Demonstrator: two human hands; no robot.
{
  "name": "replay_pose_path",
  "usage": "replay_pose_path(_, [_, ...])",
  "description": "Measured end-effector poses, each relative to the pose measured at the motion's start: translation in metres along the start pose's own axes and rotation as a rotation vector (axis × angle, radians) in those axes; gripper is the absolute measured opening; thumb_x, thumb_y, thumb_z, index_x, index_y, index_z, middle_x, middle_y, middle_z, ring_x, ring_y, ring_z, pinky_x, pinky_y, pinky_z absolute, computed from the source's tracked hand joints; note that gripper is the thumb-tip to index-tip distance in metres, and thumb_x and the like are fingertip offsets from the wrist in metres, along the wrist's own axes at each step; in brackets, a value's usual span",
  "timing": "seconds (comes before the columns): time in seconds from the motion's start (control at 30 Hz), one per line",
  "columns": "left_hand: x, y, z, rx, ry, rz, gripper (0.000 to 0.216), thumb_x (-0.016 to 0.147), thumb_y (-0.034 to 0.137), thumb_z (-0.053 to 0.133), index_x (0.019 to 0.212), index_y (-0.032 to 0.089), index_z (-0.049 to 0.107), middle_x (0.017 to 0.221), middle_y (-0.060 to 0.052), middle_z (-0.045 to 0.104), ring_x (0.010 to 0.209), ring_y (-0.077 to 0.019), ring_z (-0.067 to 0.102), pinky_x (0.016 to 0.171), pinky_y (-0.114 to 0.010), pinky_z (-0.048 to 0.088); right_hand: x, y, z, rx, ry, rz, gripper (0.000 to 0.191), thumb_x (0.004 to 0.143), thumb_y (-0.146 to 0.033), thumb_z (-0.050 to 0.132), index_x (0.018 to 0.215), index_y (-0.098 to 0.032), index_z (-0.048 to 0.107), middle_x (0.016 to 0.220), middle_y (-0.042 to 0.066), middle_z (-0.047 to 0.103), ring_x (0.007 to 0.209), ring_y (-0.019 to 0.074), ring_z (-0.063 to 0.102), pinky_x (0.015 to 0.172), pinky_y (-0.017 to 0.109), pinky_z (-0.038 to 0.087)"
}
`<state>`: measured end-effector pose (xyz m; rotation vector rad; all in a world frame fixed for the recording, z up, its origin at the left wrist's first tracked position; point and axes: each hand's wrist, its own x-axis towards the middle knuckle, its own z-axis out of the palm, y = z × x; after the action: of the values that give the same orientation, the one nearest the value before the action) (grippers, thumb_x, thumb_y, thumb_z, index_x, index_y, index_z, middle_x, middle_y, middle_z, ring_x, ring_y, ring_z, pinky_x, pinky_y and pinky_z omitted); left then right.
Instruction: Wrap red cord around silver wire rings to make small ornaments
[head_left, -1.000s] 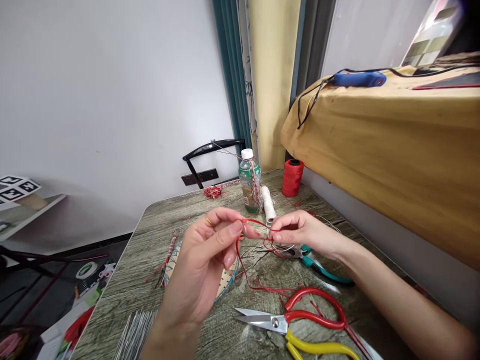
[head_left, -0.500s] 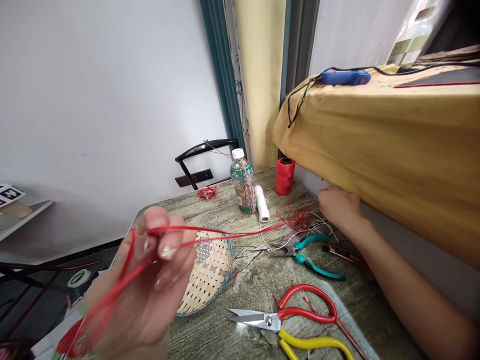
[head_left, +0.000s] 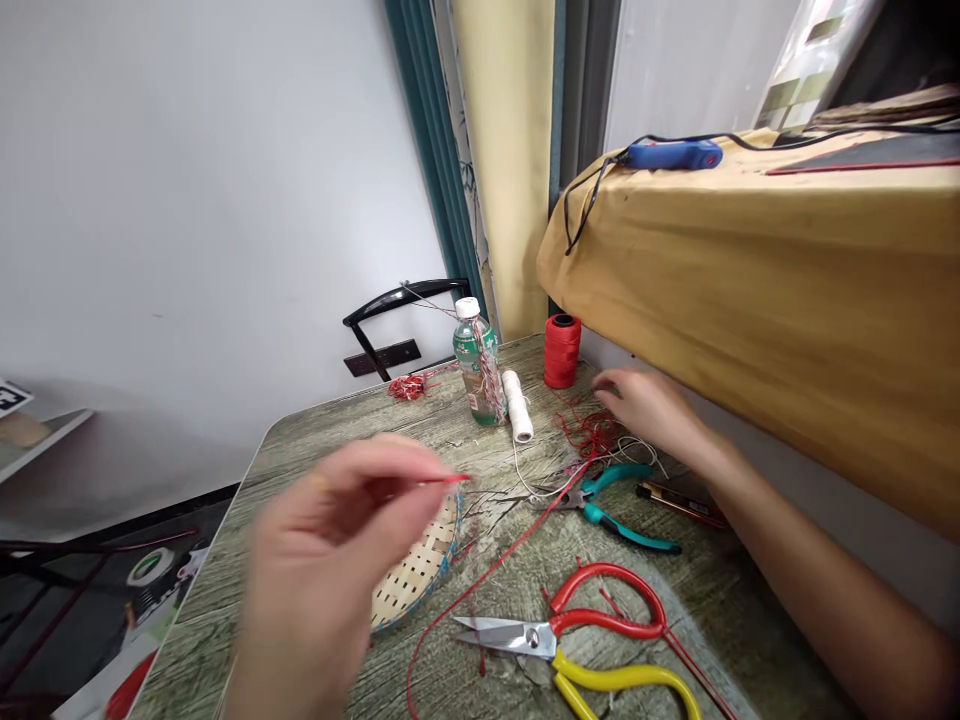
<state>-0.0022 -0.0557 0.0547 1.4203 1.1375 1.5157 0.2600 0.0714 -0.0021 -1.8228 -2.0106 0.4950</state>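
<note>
My left hand [head_left: 349, 555] is raised, slightly blurred, over the near left of the table. Its thumb and forefinger pinch a red cord [head_left: 456, 480], whose short tip sticks out to the right. Beneath it, partly covered, lies a round woven bamboo tray [head_left: 420, 575]. At the right, my right hand [head_left: 649, 405] hovers beside a tangle of red thread [head_left: 592, 432], its fingers bent and slightly apart, with nothing visible between them. A long red strand [head_left: 491, 568] runs from the tangle down to the table's near side.
Scissors [head_left: 532, 637] with red and yellow handles lie open in front. Behind them are teal-handled pliers [head_left: 619, 505]. Farther back stand a bottle [head_left: 475, 365], a white thread spool [head_left: 517, 405] and a red thread spool [head_left: 562, 352]. A cloth-covered ledge [head_left: 750, 260] overhangs the right.
My left hand has turned over and now pinches a red cord's tip. The cord stretched across from it has dropped to the table. My right hand has moved left, closer to the tangle.
</note>
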Motion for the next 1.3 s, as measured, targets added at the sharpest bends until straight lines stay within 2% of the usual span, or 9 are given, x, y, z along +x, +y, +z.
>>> replay_pose_path(0.07, [0.001,-0.001,0.023,0.037,-0.069,-0.019,0.012,0.073,0.017,0.07,0.071,0.029,0.072,0.074,0.004,0.066,0.067,-0.0086,0.054,0.057,-0.017,0.042,-0.022,-0.029,-0.003,0.168,-0.136,-0.167,0.027,0.093,-0.035,0.044,0.107,-0.019,0.059,0.093,0.004,0.066,0.081,0.0151,0.064,0.072,0.028,0.052])
replay_pose_path(0.13, [0.002,-0.005,0.037,0.009,-0.075,-0.099,0.013,0.072,0.015,0.07,0.071,0.028,0.073,0.07,0.004,0.067,0.059,-0.0078,0.052,0.054,-0.017,0.042,-0.045,-0.054,-0.005,0.352,-0.331,-0.314,0.027,0.092,-0.039,0.045,0.11,-0.023,0.058,0.074,-0.002,0.065,0.063,0.0111,0.063,0.056,0.021,0.05])
replay_pose_path(0.2, [0.002,-0.008,0.043,0.002,-0.042,-0.121,0.012,0.069,0.013,0.072,0.068,0.025,0.073,0.069,0.003,0.067,0.059,-0.0087,0.053,0.054,-0.018,0.044,-0.064,-0.07,-0.007,0.825,-0.599,-0.404,0.023,0.09,-0.029,0.048,0.11,-0.02,0.056,0.078,-0.001,0.063,0.062,0.0094,0.061,0.054,0.02,0.047])
replay_pose_path(0.3, [0.002,-0.007,0.043,0.011,-0.024,-0.163,0.011,0.065,0.014,0.075,0.069,0.024,0.074,0.067,0.001,0.068,0.059,-0.0108,0.057,0.05,-0.018,0.046,-0.077,-0.075,-0.013,0.986,-0.549,-0.365,0.015,0.086,-0.02,0.055,0.1,-0.02,0.059,0.08,-0.001,0.06,0.068,0.0081,0.055,0.059,0.019,0.045])
replay_pose_path(0.5, [0.0,-0.003,0.044,0.135,0.011,-0.162,0.011,0.063,0.015,0.076,0.066,0.025,0.072,0.059,0.003,0.068,0.046,-0.0097,0.056,0.039,-0.017,0.043,-0.078,-0.067,-0.03,0.606,-0.304,-0.475,0.008,0.083,-0.024,0.059,0.079,-0.02,0.064,0.068,-0.002,0.059,0.06,0.0096,0.05,0.054,0.021,0.04])
replay_pose_path(0.77, [-0.01,-0.007,0.043,0.454,-0.052,0.166,0.012,0.072,0.013,0.07,0.071,0.025,0.069,0.071,0.004,0.07,0.064,-0.0117,0.062,0.057,-0.021,0.048,-0.089,-0.068,-0.036,0.353,-0.048,-0.713,0.007,0.085,-0.017,0.057,0.079,-0.022,0.058,0.072,-0.001,0.057,0.063,0.011,0.053,0.056,0.022,0.042])
replay_pose_path(0.9, [-0.012,-0.006,0.045,0.518,-0.074,0.264,0.011,0.074,0.012,0.068,0.072,0.023,0.067,0.071,0.003,0.069,0.067,-0.0123,0.062,0.063,-0.024,0.048,-0.089,-0.069,-0.032,0.331,-0.021,-0.803,0.007,0.088,-0.017,0.051,0.084,-0.022,0.055,0.077,0.002,0.057,0.069,0.0132,0.054,0.06,0.024,0.044])
replay_pose_path(1.03, [-0.01,-0.007,0.045,0.527,-0.156,0.293,0.011,0.076,0.012,0.066,0.07,0.021,0.064,0.069,0.002,0.068,0.067,-0.013,0.061,0.062,-0.025,0.047,-0.084,-0.067,-0.028,0.35,-0.004,-0.806,0.009,0.089,-0.019,0.05,0.083,-0.022,0.056,0.077,0.002,0.057,0.071,0.0147,0.054,0.062,0.026,0.044])
replay_pose_path(1.3, [-0.008,-0.008,0.044,0.462,-0.218,0.261,0.011,0.078,0.014,0.066,0.073,0.022,0.062,0.07,0.004,0.066,0.067,-0.0109,0.059,0.061,-0.023,0.045,-0.075,-0.068,-0.023,0.514,-0.095,-0.582,0.021,0.089,-0.03,0.051,0.072,-0.02,0.056,0.068,0.0,0.055,0.061,0.0124,0.049,0.055,0.025,0.037])
